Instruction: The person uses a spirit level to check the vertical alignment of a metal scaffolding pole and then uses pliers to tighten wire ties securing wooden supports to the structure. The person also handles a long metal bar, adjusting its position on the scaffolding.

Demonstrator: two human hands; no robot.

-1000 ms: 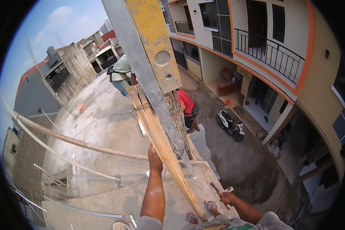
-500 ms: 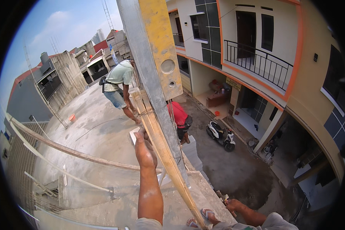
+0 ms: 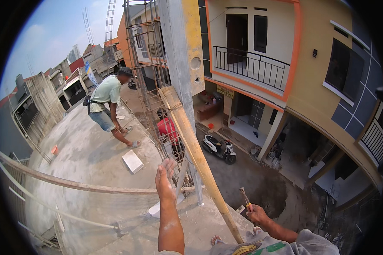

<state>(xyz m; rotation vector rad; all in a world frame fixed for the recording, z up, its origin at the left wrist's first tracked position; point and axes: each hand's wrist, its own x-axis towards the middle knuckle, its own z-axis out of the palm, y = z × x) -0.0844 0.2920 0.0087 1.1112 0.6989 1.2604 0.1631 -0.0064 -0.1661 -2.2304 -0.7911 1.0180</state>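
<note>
My left hand (image 3: pixel 166 175) is raised with fingers stretched out and whitened by dust. It holds nothing and is near a leaning wooden pole (image 3: pixel 196 157). Beyond that pole stands a tall grey post (image 3: pixel 176 46) with a yellow side panel (image 3: pixel 194 38) that has round holes. At lower right, my right hand (image 3: pixel 259 216) is closed round a hand tool (image 3: pixel 244 197) with a thin metal shaft and a reddish-orange handle; its exact kind is unclear. A pale block (image 3: pixel 132 162) lies on the concrete slab left of my left hand.
A rebar column cage (image 3: pixel 144 63) rises behind the post. A co-worker in a pale green shirt (image 3: pixel 107 89) bends over the slab; another in red (image 3: pixel 168 129) is partly hidden behind the cage. A long plank (image 3: pixel 72 182) crosses at left. Beyond the slab edge, a scooter (image 3: pixel 218 146) stands below.
My view has turned right. My left hand has come away from the wooden pole, its fingers now free. My right hand shows more fully, with the tool pointing up. The bending co-worker has raised their head.
</note>
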